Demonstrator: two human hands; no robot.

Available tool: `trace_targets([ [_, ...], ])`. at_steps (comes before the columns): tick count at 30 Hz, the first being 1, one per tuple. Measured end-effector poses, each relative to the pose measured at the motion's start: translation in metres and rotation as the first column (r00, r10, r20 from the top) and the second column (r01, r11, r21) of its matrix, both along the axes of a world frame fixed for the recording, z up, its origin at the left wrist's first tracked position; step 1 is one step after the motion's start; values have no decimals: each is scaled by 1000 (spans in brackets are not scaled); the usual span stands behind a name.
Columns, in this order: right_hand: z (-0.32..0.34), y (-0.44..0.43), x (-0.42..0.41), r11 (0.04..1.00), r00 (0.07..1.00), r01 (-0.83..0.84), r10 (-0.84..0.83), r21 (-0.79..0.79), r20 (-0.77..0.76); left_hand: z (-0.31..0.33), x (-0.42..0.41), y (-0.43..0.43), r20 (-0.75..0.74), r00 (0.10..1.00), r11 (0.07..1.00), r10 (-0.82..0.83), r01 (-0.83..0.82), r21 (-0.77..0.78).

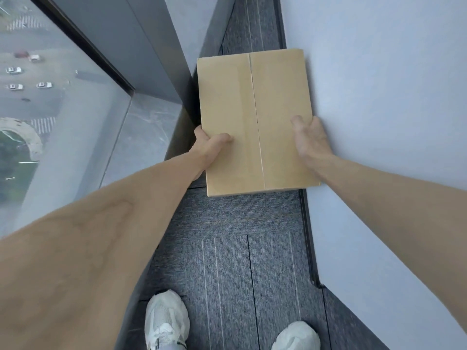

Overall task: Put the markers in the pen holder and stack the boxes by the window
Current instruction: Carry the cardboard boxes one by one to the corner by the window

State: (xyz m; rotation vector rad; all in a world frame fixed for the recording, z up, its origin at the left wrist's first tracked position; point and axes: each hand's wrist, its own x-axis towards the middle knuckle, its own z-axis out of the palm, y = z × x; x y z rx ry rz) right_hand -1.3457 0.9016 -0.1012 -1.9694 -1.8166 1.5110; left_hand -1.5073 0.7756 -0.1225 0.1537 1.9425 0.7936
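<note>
A closed brown cardboard box [255, 120] with a taped seam down its top is seen from above, in the narrow strip between the window ledge and the white wall. My left hand [209, 145] grips its left edge, thumb on top and fingers hidden under the side. My right hand [309, 137] clasps its right edge against the wall, thumb on the top face. What lies beneath the box is hidden, so I cannot tell whether it rests on something. No markers or pen holder are in view.
A large window [50, 97] with a grey stone ledge [141, 142] runs along the left. A white wall [379, 122] closes in the right side. Grey carpet tiles [240, 261] cover the floor, and my two white shoes [166, 322] stand at the bottom.
</note>
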Motion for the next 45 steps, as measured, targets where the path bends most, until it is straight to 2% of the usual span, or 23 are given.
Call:
trace_targets([
  [3,14,-6,6,997,997,-53,50,55,54,10,3,5,-34,993,986,-114,109,-128],
  [5,26,-12,10,989,990,-119,112,90,87,23,3,9,-43,990,977,-134,125,-172],
  [9,60,-19,13,987,980,-157,153,21,123,60,4,10,-14,995,990,-96,94,-107],
  [14,107,-35,16,991,990,-105,111,-81,83,111,10,1,7,985,984,-172,172,-42],
  [20,180,-77,24,985,999,-33,38,-168,25,182,19,-27,56,995,996,-83,82,15],
  [25,265,-112,26,982,996,88,-92,-169,-17,270,36,-55,47,998,996,37,-40,83],
  [28,326,-135,32,967,985,132,-153,-220,-79,333,53,-74,31,992,985,122,-125,118],
  [33,427,-171,56,960,978,-2,-55,-279,-200,437,84,-103,86,978,963,190,-203,179],
  [40,564,-193,86,975,931,17,-97,-223,-351,594,117,-132,119,955,903,272,-296,313],
  [45,650,-212,107,991,891,-1,-62,-137,-450,672,152,-153,135,927,825,350,-373,424],
])
